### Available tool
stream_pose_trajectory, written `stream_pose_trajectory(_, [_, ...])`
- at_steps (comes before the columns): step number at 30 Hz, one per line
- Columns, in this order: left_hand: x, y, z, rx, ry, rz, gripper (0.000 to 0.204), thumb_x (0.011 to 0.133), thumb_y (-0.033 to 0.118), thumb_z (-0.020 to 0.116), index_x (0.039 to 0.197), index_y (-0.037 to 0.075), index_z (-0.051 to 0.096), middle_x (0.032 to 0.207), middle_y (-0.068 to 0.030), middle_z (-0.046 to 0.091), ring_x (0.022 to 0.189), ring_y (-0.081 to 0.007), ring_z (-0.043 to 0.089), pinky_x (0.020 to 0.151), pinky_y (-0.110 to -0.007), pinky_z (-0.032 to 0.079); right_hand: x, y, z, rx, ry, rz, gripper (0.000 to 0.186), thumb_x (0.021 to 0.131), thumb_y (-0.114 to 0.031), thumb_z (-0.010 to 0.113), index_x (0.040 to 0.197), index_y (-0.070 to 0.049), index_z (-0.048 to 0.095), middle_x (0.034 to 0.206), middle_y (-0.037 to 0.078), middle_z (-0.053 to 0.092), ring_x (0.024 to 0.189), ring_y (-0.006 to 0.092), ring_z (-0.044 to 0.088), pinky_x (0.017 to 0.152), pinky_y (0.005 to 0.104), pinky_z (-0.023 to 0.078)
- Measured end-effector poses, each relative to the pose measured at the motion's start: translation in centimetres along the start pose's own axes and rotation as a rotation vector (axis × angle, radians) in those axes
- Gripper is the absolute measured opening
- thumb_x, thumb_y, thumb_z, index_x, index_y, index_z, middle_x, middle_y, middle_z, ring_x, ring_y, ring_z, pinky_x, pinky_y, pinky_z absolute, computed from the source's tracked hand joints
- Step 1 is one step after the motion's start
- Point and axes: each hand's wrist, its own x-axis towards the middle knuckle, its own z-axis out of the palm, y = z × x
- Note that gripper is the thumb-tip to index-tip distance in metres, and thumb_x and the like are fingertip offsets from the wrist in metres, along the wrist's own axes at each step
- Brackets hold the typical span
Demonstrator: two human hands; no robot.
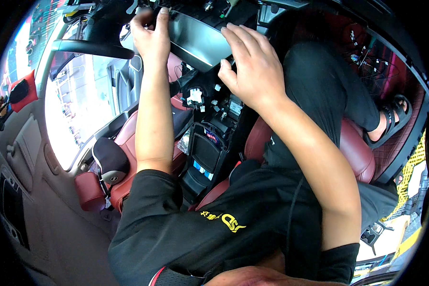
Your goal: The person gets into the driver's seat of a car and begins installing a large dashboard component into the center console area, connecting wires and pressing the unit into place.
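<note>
A wide rectangular display screen (200, 40) with a grey reflective face sits tilted at the dashboard, between my two hands. My left hand (151, 40) is at its left end, thumb and fingers bent around the dark edge there; one fingertip is blurred. At the opposite end my right hand (256, 64) spans the side, with fingertips at the upper corner and the thumb near the lower one. The back of the screen is hidden. Just below it, the opened centre console (207, 148) shows bare slots and white connectors (194, 97).
A black steering wheel (93, 48) stands on the left. Red seats (357, 152) flank the console. Loose wires (360, 57) lie in the footwell at the upper right, near my sandalled foot (391, 119). A red cushion-like item (26, 90) hangs at the far left.
</note>
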Motion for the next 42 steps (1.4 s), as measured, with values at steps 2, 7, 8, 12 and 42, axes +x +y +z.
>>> stream_pose_trajectory(2, [0.8,0.3,0.5,0.109,0.037,0.088,0.055,0.087,0.041,0.081,0.118,-0.003,0.067,0.111,-0.0154,0.07,0.103,-0.0248,0.067,0.094,-0.037,0.051,0.0,0.0,0.0,-0.006,-0.007,-0.005,0.056,0.08,-0.024,0.072,0.133,-0.006,0.063,0.137,0.01,0.064,0.129,0.0282,0.057,0.11,0.0431,0.047])
stream_pose_trajectory(7, [1.5,6.0,0.6,0.38,-0.148,0.07,0.05,0.088,0.035,0.079,0.122,0.001,0.068,0.106,-0.0155,0.074,0.094,-0.0297,0.07,0.087,-0.04,0.053,0.4,0.3,-0.3,0.008,-0.055,-0.014,0.058,0.08,-0.023,0.072,0.134,-0.004,0.062,0.138,0.012,0.063,0.13,0.0312,0.056,0.11,0.0442,0.047])
stream_pose_trajectory(8, [2.1,4.9,0.8,0.199,-0.229,-0.182,0.056,0.085,0.038,0.082,0.124,0.001,0.066,0.105,-0.0152,0.074,0.093,-0.0312,0.069,0.087,-0.041,0.052,0.4,0.1,-0.3,0.017,-0.065,-0.018,0.059,0.08,-0.023,0.072,0.135,-0.004,0.062,0.139,0.012,0.062,0.13,0.0318,0.056,0.11,0.0444,0.047])
stream_pose_trajectory(12, [2.4,2.8,1.8,0.365,-0.142,0.185,0.045,0.09,0.034,0.074,0.115,-0.002,0.069,0.101,-0.0202,0.071,0.094,-0.0393,0.066,0.086,-0.045,0.052,0.4,-0.1,-0.7,-0.015,-0.113,-0.038,0.059,0.083,-0.025,0.072,0.136,-0.002,0.061,0.14,0.016,0.061,0.131,0.0338,0.056,0.111,0.0446,0.046])
stream_pose_trajectory(42, [4.2,1.4,1.1,0.298,-0.33,0.1,0.034,0.082,0.027,0.065,0.099,0.0,0.074,0.103,-0.0205,0.071,0.102,-0.0413,0.063,0.092,-0.049,0.051,17.7,2.2,9.6,-0.471,-0.39,0.664,0.052,0.102,-0.043,0.049,0.133,-0.006,0.067,0.142,0.021,0.061,0.132,0.0391,0.059,0.11,0.0495,0.046])
